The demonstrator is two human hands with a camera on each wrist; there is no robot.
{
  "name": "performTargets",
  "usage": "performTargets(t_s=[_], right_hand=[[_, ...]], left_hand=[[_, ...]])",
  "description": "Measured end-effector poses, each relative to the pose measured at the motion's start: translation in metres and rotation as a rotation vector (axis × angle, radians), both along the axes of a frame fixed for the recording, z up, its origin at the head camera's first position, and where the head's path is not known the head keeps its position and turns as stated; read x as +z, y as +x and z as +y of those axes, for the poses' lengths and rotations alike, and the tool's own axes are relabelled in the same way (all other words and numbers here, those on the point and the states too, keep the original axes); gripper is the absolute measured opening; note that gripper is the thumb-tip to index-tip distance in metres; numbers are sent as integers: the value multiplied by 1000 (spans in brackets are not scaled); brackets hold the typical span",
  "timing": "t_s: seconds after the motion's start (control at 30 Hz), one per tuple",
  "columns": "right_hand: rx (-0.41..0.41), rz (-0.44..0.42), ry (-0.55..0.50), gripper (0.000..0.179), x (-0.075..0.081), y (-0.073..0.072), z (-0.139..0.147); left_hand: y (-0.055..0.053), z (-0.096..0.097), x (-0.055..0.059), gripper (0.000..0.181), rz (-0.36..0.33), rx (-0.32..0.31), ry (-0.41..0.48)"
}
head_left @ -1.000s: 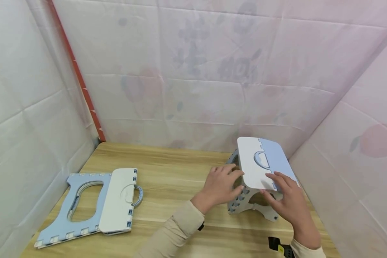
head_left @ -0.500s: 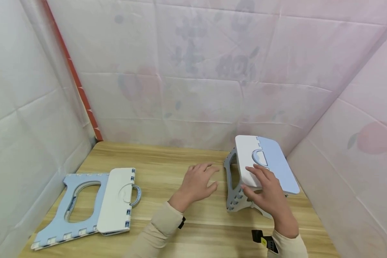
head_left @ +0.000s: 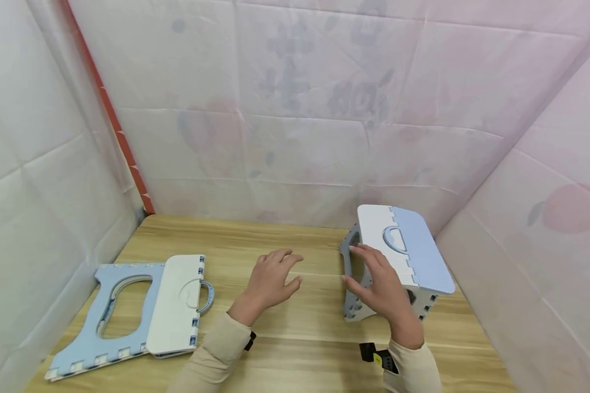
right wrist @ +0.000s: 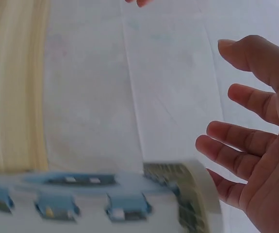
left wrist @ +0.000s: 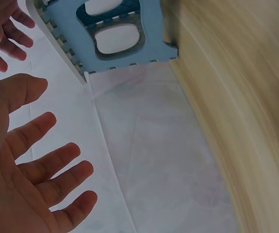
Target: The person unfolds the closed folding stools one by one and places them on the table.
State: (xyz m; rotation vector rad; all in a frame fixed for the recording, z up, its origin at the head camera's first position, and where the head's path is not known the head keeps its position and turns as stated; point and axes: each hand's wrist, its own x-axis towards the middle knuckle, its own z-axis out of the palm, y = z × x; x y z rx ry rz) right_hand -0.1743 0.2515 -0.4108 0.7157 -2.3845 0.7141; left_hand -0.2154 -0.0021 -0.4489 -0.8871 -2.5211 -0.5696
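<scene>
An unfolded step stool (head_left: 425, 251), with a white and blue top and a small carrying handle, stands upright at the right of the table. My right hand (head_left: 381, 284) hovers at its near left corner, fingers spread and holding nothing; in the right wrist view the stool's edge (right wrist: 95, 208) lies beside the fingers. My left hand (head_left: 270, 278) is over the middle of the table with loosely bent fingers and nothing in it. At the left a folded stool (head_left: 177, 305) lies flat, its blue leg frame (head_left: 88, 333) spread out from under the white top half.
A wood-grain table (head_left: 295, 327) bears both stools. Pale printed sheets (head_left: 295, 109) wall off the back and both sides. A red strip (head_left: 118, 131) runs up the back left corner. A dark watch (head_left: 385, 360) is on the right wrist.
Both hands have come away from the unfolded stool and moved left, the left hand farther. The unfolded stool stays standing, and the folded one has not moved.
</scene>
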Motion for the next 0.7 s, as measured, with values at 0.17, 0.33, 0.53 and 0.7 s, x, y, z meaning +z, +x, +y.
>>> performTargets(t_s=[0.17, 0.33, 0.53, 0.7], right_hand=[[34, -25, -1, 63, -8, -6, -15], [54, -79, -21, 62, -15, -10, -28], [83, -97, -54, 62, -30, -16, -38], [105, -141, -109, 64, -44, -18, -45]], left_hand=[[1, -14, -10, 38, -19, 22, 30], [2, -27, -19, 38, -53, 55, 45], [3, -43, -27, 39, -72, 84, 43], [6, -59, -32, 39, -68, 107, 64]])
